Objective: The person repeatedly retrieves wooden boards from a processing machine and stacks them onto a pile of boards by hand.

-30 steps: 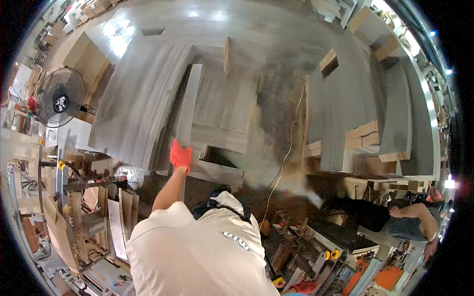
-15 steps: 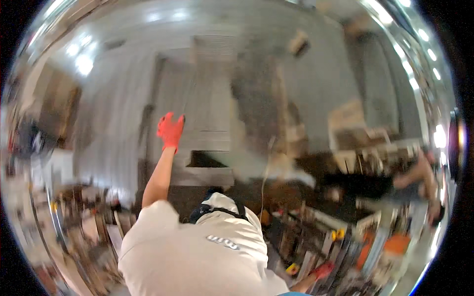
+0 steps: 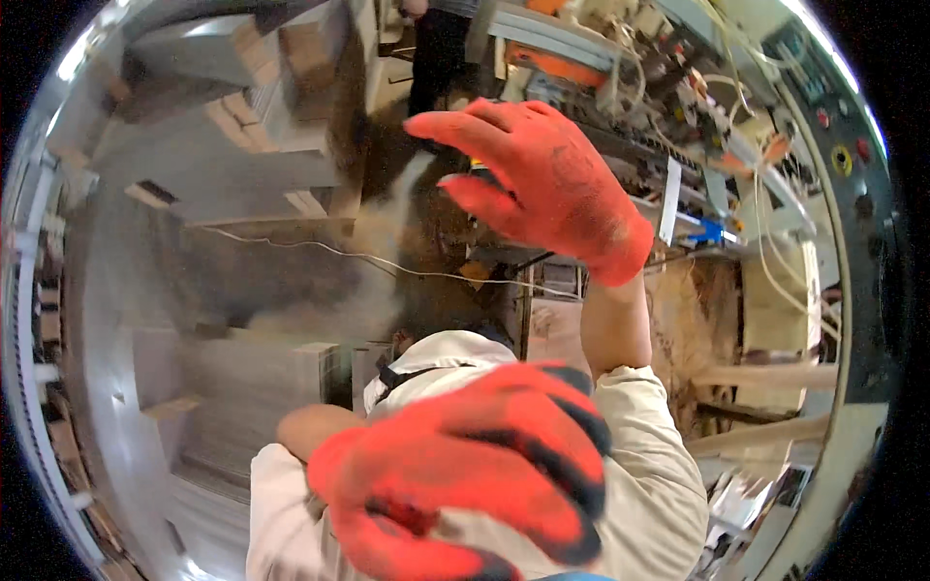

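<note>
Right hand (image 3: pixel 547 179) loosely spread, left hand (image 3: pixel 465 465) half-curled, both seemingly empty; best mind that cord (image 3: pixel 417 273) trailing below the right's fingers!

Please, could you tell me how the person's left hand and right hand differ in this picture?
The left hand looks larger, apparently nearer the camera; the right hand looks smaller. The left hand overlaps the pale shirt; the right hand shows beyond it. The left hand's fingers point toward picture right, the right hand's toward picture left. Both wear red gloves.
</note>
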The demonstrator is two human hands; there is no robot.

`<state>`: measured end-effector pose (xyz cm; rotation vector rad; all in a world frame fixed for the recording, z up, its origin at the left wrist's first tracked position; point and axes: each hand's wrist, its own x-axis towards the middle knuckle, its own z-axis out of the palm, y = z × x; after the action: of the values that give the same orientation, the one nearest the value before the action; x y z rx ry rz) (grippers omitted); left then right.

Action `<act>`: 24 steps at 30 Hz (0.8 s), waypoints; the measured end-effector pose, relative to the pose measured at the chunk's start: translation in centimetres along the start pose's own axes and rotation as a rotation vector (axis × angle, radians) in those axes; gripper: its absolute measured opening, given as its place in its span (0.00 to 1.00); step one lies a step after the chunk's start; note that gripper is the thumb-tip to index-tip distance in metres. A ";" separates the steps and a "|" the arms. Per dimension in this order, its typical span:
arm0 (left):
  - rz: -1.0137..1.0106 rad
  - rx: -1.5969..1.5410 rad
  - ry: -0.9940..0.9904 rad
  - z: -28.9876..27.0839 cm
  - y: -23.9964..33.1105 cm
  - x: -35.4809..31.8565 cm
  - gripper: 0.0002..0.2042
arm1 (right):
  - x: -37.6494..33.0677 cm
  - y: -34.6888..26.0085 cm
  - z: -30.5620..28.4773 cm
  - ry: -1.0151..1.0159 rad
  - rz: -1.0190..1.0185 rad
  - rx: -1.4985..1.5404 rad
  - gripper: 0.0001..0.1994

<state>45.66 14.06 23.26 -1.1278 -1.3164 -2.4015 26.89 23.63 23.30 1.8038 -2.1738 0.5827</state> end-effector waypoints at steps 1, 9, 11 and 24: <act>-0.002 -0.085 -0.033 0.7 -1.1 0.8 0.13 | -0.5 -0.2 -0.5 0.022 -0.031 -0.007 0.20; -0.144 -0.062 0.036 3.2 -7.4 4.8 0.14 | -5.9 2.2 -6.4 0.076 -0.022 0.025 0.20; 0.041 -0.118 -0.226 2.2 -10.7 4.3 0.15 | -7.1 1.6 -8.6 0.026 0.007 -0.059 0.22; -0.187 -0.014 -0.208 4.7 -17.0 10.0 0.11 | -10.4 0.2 -15.7 0.534 -0.074 -0.153 0.08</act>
<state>33.03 29.72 20.73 -1.3453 -1.5338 -2.4798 27.85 39.95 32.60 1.4360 -1.7330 0.7552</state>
